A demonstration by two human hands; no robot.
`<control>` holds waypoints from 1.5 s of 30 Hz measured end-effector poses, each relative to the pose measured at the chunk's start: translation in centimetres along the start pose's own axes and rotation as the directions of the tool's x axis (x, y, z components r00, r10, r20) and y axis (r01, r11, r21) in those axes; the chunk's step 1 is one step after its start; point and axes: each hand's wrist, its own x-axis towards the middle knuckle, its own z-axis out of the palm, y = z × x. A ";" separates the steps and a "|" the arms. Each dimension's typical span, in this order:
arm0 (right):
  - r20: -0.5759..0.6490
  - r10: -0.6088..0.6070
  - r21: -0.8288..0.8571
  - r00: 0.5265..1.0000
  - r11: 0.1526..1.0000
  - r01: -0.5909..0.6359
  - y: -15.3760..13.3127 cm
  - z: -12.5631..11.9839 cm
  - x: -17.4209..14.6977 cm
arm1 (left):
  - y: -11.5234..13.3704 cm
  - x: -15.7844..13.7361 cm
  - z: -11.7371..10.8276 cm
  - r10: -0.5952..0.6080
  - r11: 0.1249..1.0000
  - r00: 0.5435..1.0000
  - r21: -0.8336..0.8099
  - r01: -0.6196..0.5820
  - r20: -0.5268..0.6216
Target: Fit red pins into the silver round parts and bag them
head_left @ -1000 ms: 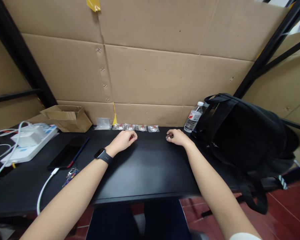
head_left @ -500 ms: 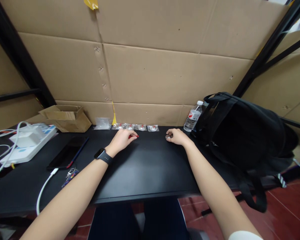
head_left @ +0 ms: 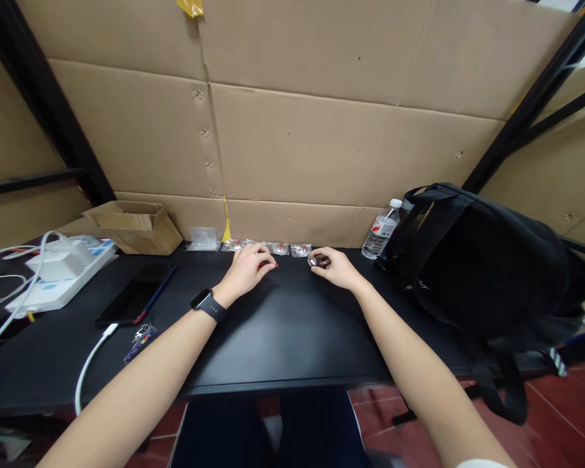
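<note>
Between the thumb and fingers of my left hand (head_left: 247, 270) is a small red piece (head_left: 268, 264), mostly hidden. My right hand (head_left: 335, 268) grips a small round, clear, shiny disc (head_left: 316, 260) by its edge, just above the black table (head_left: 287, 325). What kind of thing the disc is, I cannot tell. Beyond my hands, several small clear packets with round shiny pieces and red bits, such as this packet (head_left: 301, 250), lie in a row along the cardboard wall. My left fingers partly cover that row.
An open cardboard box (head_left: 146, 237), a flat clear bag (head_left: 203, 238), a white power strip (head_left: 63, 279), a phone (head_left: 134, 294) and keys (head_left: 140, 341) are on the left. At right stand a water bottle (head_left: 380, 231) and a black backpack (head_left: 487, 266).
My right hand has moved left with the clear disc, closer to my left hand. The left hand keeps the red piece. The whole view has shifted slightly.
</note>
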 end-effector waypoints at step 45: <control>0.043 0.007 0.488 0.999 0.872 -0.027 -6.5 4.1 -0.9 | 6.1 -0.4 -0.6 -0.026 1.000 0.986 -0.004 0.026 -0.162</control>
